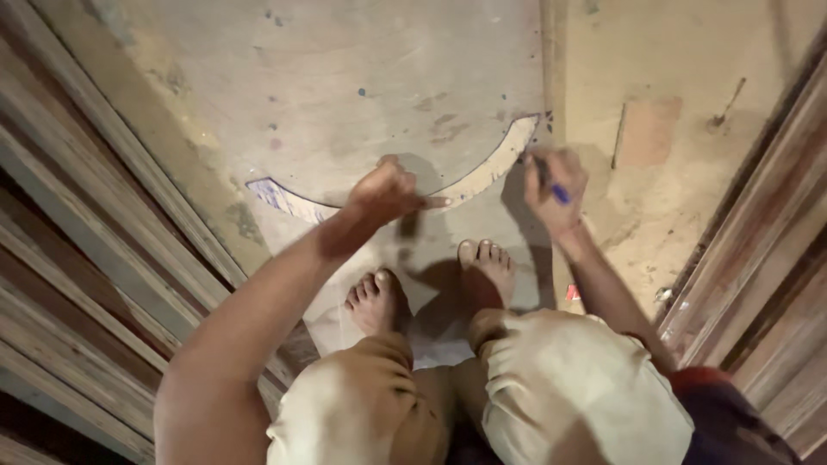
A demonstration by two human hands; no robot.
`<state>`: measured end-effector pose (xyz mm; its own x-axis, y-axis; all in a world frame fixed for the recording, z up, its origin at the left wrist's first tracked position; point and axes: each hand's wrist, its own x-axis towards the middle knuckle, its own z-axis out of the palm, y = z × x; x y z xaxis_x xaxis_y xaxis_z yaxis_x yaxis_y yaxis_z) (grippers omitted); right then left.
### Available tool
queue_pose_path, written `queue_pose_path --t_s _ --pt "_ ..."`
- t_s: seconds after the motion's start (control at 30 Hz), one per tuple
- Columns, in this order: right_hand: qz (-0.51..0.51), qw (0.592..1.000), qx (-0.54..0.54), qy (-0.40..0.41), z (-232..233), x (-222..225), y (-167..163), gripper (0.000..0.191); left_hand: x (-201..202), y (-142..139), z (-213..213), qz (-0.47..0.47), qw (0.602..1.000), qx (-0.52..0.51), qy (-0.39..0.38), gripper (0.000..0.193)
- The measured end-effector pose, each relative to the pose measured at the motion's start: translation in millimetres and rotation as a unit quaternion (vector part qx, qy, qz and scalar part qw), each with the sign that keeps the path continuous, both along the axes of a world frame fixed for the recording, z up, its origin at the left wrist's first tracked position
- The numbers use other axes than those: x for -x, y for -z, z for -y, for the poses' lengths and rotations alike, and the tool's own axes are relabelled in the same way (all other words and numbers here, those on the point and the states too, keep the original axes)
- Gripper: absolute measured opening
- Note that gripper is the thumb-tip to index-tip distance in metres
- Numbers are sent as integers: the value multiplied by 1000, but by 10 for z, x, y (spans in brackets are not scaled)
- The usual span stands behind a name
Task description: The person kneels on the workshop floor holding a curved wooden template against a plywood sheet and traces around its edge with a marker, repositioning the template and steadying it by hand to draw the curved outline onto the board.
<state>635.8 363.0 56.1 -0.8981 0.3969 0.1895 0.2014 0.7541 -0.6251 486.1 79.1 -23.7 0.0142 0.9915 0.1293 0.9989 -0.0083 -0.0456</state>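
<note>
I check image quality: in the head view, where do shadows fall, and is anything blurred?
Head view: warm, dim light; the left hand and right hand throw soft shadows on the board towards the feet; the curved template stays readable; the blue pen and knees look slightly soft.

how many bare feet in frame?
2. The left foot stands on the flat board below the left hand, which presses the curved template. The right foot is beside it, below the right hand holding a pen.
</note>
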Motion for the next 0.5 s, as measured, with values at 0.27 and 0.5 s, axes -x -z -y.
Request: queue_pose_path --t_s 0.27,0.5 --pt "10 985 0 -172 952 -303 -48 27 20 -69 -84 1 999 -10 -46 42" --pt "-1 949 17 -316 1359 -183 0 35 115 -524 -335 83 912 402 2 39"
